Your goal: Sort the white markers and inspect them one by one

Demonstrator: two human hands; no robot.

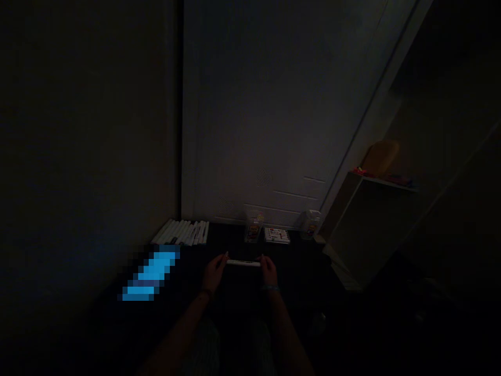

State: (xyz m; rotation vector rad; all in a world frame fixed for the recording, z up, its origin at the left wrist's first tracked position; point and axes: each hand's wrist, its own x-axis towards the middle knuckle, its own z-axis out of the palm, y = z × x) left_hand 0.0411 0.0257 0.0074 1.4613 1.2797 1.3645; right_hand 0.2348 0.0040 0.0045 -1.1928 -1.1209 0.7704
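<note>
In dim light, a white marker-like pen (243,263) lies level between my two hands, dark print faintly visible along it. My left hand (214,271) pinches its left end. At the right end, the fingers of my right hand (269,270) are closed on it too. Beyond my left hand, several similar white pens (182,232) lie side by side in a row on the dark table (235,292). Ahead of my hands stand a clear plastic container (254,227) with a label and a low white block with printed marks (276,235).
Another clear container (311,223) stands at the back right. A bright blue, pixelated screen-like patch (151,274) lies on the left. A pale panel (258,115) rises behind the table. To the right, a shelf unit (352,230) bears an orange-brown object (381,156).
</note>
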